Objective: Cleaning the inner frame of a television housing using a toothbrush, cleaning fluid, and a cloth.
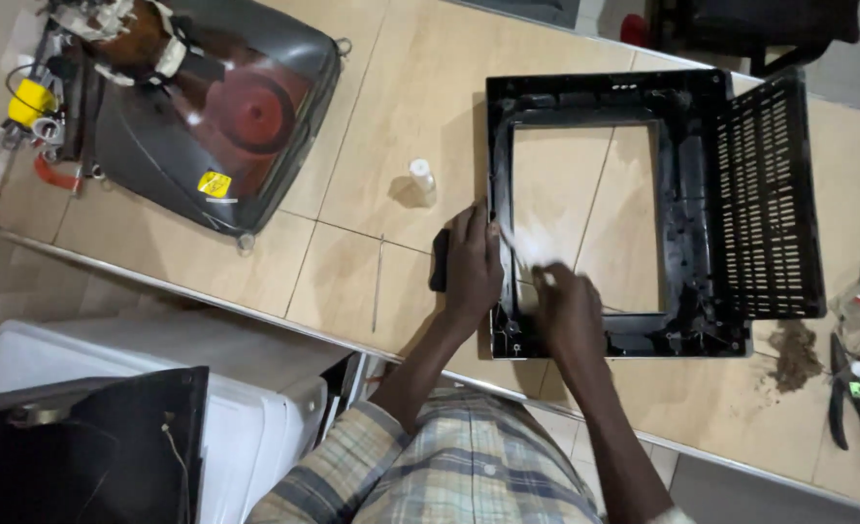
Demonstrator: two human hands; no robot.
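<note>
A black plastic television frame (682, 209) lies flat on the tiled tabletop (411, 107), its open middle showing bare tile and its vented side wall (768, 199) standing along the right. The left hand (471, 267) rests on the frame's left edge, fingers (469, 228) pressed together and laid flat over the rim. The right hand (568, 312) hovers inside the opening near the lower left corner, fingers pinching a thin pale tool (522, 254); it is blurred. A small white bottle (421, 179) stands just left of the frame. A picture tube (212, 107) lies well apart at the far left, with open tile between. Pliers (845, 393) lie near the tabletop's right edge.
</note>
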